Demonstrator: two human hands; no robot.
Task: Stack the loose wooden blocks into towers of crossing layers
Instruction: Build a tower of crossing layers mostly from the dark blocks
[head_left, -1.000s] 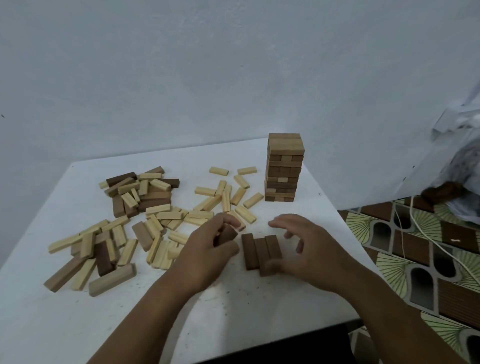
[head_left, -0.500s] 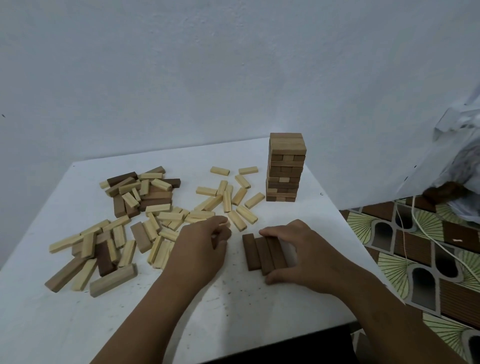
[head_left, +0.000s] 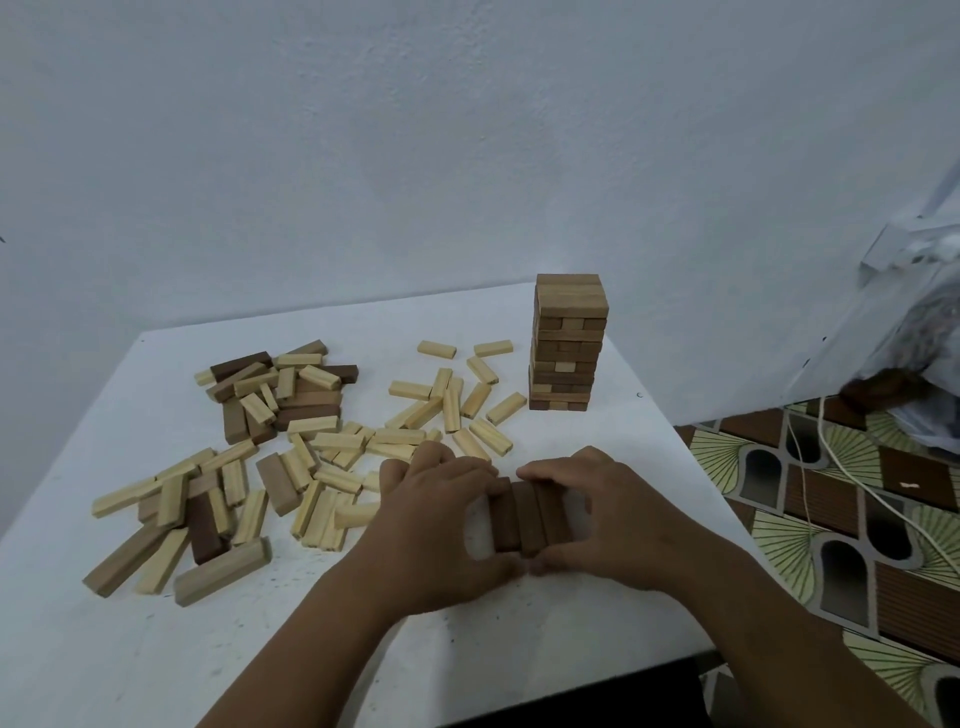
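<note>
A row of dark brown blocks (head_left: 527, 519) lies side by side on the white table (head_left: 156, 649) near its front right. My left hand (head_left: 431, 525) grips the row from the left, fingers over the far ends and thumb at the near ends. My right hand (head_left: 623, 519) grips it the same way from the right. A finished tower (head_left: 569, 343) of crossing layers stands at the back right. Several loose pale blocks (head_left: 322, 441) and brown blocks (head_left: 291, 395) lie scattered over the left and middle of the table.
The table's right edge runs close to the tower and my right hand. Beyond it is a patterned floor (head_left: 831, 545) with a white cable (head_left: 826, 467) and a plastic bag (head_left: 924, 338). A pale wall stands behind the table.
My left hand moved right with a dark block and closed in on the row. My right hand stayed at the row, and both hands now squeeze it together.
</note>
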